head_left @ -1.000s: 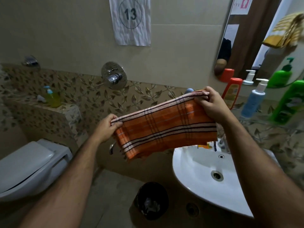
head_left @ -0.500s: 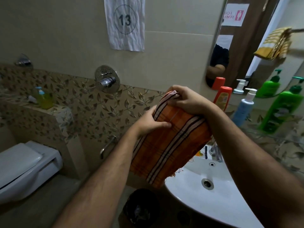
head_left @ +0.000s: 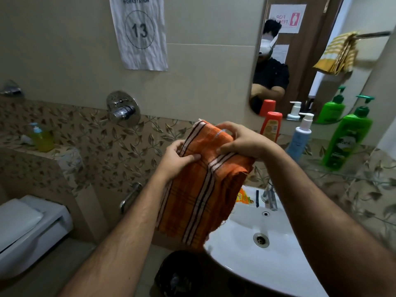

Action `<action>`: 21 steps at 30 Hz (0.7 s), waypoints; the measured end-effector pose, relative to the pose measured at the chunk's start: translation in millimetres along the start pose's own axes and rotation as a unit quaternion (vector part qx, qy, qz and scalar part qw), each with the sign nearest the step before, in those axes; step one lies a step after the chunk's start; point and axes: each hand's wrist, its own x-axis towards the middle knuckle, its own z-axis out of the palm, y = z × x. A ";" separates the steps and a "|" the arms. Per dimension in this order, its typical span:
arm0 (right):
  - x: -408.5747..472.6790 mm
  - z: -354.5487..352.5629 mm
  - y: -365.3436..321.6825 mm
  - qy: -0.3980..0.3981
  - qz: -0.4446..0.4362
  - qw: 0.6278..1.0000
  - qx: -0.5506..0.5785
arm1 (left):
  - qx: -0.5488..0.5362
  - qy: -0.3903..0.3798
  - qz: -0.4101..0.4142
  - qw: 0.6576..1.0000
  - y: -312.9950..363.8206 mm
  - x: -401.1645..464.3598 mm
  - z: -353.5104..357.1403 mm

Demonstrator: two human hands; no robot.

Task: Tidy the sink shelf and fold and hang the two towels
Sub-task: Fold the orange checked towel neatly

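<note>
An orange towel with dark and white stripes hangs folded in front of me, above the left rim of the sink. My left hand pinches its left upper edge. My right hand grips the folded top from the right, fingers curled over it. A yellow striped towel shows in the mirror, draped over a rail. On the glass shelf at the right stand an orange bottle, a blue pump bottle and a green pump bottle.
The white sink lies below the towel, with a tap and an orange sachet at its back. A black bin stands under it. A toilet is at the left, a wall valve above.
My hands have come together, folding the spread towel in half. It now hangs lengthwise and narrower, and my right hand has shifted its hold across the top fold.
</note>
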 end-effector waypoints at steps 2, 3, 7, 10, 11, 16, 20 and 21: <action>3.1 7.1 -4.9 0.040 0.002 0.996 0.082 | 0.059 0.116 0.041 0.991 -3.7 -2.5 8.1; 5.4 10.7 -7.7 0.059 0.011 0.991 0.118 | 0.068 0.154 0.065 0.984 -3.2 -7.2 13.2; 15.2 16.1 -14.1 0.149 0.046 0.973 0.168 | -0.016 0.057 0.099 0.993 16.1 -33.0 42.0; 17.3 10.9 -12.7 0.178 0.043 0.966 0.184 | 0.000 -0.043 0.109 0.993 29.3 -37.8 62.0; 15.8 8.4 -13.1 0.169 0.043 0.962 0.208 | 0.002 -0.056 0.105 0.993 31.7 -36.7 66.2; 4.6 0.0 -3.6 0.087 0.020 0.947 0.308 | -0.070 0.076 0.030 0.994 37.9 -27.4 85.1; 1.4 9.8 21.4 0.118 -0.057 0.963 0.236 | -0.095 0.121 -0.082 0.985 42.0 -21.7 87.6; 0.9 12.5 24.4 0.134 -0.066 0.967 0.208 | -0.104 0.120 -0.100 0.982 41.7 -20.2 87.3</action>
